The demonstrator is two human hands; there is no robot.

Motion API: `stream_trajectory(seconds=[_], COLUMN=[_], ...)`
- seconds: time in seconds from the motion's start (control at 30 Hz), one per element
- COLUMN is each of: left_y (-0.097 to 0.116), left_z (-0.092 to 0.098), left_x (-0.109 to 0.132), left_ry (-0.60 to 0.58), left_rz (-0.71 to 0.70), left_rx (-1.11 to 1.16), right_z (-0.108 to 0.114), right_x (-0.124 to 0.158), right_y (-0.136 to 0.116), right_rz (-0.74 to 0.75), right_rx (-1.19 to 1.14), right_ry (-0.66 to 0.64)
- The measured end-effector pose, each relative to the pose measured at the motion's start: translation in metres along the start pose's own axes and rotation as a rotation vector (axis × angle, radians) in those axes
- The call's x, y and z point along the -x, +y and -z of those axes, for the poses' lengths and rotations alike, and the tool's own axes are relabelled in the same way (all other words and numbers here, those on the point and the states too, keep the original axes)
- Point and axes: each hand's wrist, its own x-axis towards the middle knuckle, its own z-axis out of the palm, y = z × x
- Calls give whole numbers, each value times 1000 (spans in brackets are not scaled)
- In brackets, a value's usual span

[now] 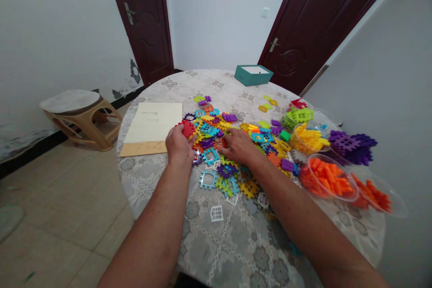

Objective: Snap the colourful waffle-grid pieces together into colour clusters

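A heap of colourful plastic interlocking building pieces (pixel 211 156) lies in the middle of the round table. At the heap's left edge, my left hand (pixel 180 145) is closed around red building pieces (pixel 187 128); how many it holds I cannot make out. My right hand (pixel 238 145) reaches into the heap from the right, palm down, its fingertips among the orange and yellow pieces. Those fingertips are partly hidden, so whether they grip anything does not show. A white window-shaped piece (pixel 217 213) lies nearer to me on the cloth.
Clear tubs on the right hold orange pieces (pixel 332 179), yellow pieces (pixel 308 138) and green pieces (pixel 299 116). Purple pieces (pixel 351 145) are stacked beside them. A paper folder (pixel 153 121) lies left, a green box (pixel 253 76) at the back. A stool (pixel 81 117) stands left.
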Motion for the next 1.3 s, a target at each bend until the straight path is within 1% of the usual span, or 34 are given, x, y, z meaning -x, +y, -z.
stream_trajectory(seconds=[0.1, 0.17, 0.23, 0.3, 0.43, 0.53, 0.67, 0.73, 0.8, 0.93, 1.03, 1.13, 1.23, 1.3], left_y=[2, 3, 4, 4, -1, -11, -23, -25, -23, -19, -21, -25, -28, -25], left_z=[-2, -3, -3, -3, -4, -6, -8, -8, -9, -10, -10, -9, -9, -9], left_x=[3, 5, 8, 12, 24, 36, 45, 46, 46, 50, 52, 51, 48, 45], left_ry=[-19, -52, -109, -195, -403, -522, -599, -629, -654, -708, -708, -715, -718, -653], left_rz=[2, 3, 9, 19, 85, 150, 177, 192, 209, 252, 267, 250, 247, 245], left_rx=[22, 41, 49, 32, -88, -185, -238, -249, -251, -200, -142, -145, -165, -133], right_z=[2, 7, 12, 19, 25, 20, 12, 12, 14, 14, 9, 9, 18, 29], right_x=[-2, 1, 9, 20, 43, 50, 45, 42, 39, 31, 21, 13, 14, 21], right_y=[4, 5, 6, 5, 0, 1, 7, 8, 7, 5, 3, 1, 6, 18], right_rz=[44, 49, 20, -24, -68, -97, -158, -157, -147, -157, -199, -209, -147, -130], right_rx=[-27, -28, -38, -104, -372, -638, -1061, -1177, -1237, -1247, -1136, -1021, -994, -972], right_ry=[-6, 40, 105, 153, 234, 287, 333, 353, 368, 373, 397, 391, 330, 308])
